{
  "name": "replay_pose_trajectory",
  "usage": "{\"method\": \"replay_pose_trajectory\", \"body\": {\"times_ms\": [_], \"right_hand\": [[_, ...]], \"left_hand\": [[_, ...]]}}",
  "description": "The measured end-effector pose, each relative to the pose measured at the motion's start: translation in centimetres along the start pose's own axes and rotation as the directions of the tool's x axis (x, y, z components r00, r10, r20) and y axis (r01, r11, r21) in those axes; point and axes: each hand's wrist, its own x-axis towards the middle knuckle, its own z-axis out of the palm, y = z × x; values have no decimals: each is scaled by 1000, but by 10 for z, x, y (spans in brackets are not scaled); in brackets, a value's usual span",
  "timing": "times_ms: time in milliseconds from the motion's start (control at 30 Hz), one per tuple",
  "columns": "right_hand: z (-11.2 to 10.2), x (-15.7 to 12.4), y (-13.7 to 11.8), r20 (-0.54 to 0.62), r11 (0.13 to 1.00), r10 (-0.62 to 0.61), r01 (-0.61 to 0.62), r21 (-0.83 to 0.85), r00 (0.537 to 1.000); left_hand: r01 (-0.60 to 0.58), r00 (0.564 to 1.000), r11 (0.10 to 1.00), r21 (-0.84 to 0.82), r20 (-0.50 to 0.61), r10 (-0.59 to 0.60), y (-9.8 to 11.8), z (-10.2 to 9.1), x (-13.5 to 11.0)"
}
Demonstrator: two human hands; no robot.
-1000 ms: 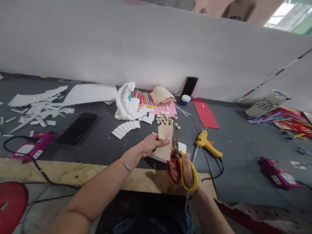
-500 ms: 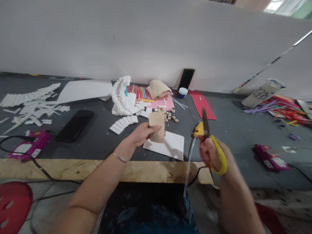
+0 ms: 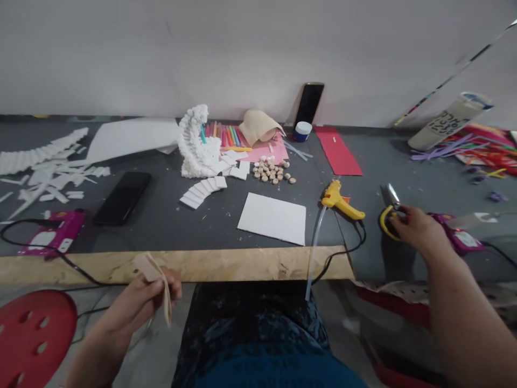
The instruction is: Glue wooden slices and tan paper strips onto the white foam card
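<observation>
Hands well apart: my left hand (image 3: 135, 302) at 7 o'clock pinching a tan paper strip (image 3: 163, 291), my right hand (image 3: 418, 231) at 3 o'clock wrapped around yellow-handled scissors (image 3: 388, 213), blades closed, white card (image 3: 272, 218) untouched at 12.

Scissors (image 3: 389, 211) partly behind R hand (image 3: 418, 233); red stool (image 3: 34, 337) cut off

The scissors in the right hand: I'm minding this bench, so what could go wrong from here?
The scissors sit close to the pink box and its cord, so a slip might nick the cord. The glue gun has a clear tube and black cord hanging past the bench edge; a knee or sleeve could snag them and drag it off.
</observation>
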Motion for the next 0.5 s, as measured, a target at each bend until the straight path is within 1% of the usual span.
{"method": "replay_pose_trajectory", "body": {"times_ms": [67, 100, 133, 200, 233, 267, 300, 333, 367, 400, 433, 500], "right_hand": [[-7, 1, -13, 2, 997, -47, 47, -56, 999], [-12, 1, -19, -21, 993, -87, 85, -81, 996], [-18, -1, -25, -60, 987, -129, 122, -102, 990], [-29, -13, -35, -202, 980, -189, 173, -97, 961], [-34, -24, -39, -300, 981, -194, 183, -63, 934], [-37, -40, -43, -390, 983, -171, 184, -4, 905], [-38, -60, -46, -429, 977, -167, 208, 51, 888], [-35, -83, -48, -431, 962, -184, 251, 105, 883], [-29, -108, -50, -392, 935, -229, 314, 167, 891], [-18, -133, -51, -290, 907, -276, 348, 237, 916], [-4, -157, -52, -210, 888, -291, 345, 304, 934], [30, -198, -55, -74, 868, -284, 289, 403, 956]], "left_hand": [[22, 995, 1000, -17, -93, -24, 4, 11, 8], [1, 991, 1000, -32, -131, -5, 9, 19, 12], [-16, 991, 999, -44, -132, 11, 14, 27, 17], [-24, 996, 997, -71, -90, 17, 23, 44, 27], [-35, 998, 997, -71, -64, 30, 28, 51, 30], [-49, 998, 997, -67, -33, 47, 32, 57, 34], [-67, 998, 996, -66, -7, 67, 36, 63, 38], [-84, 996, 994, -68, 14, 85, 40, 67, 41], [-98, 994, 992, -74, 34, 101, 43, 71, 46], [-105, 993, 991, -81, 55, 109, 46, 75, 51], [-104, 991, 990, -90, 77, 111, 49, 79, 57], [-82, 985, 991, -101, 142, 96, 52, 90, 71]]}}
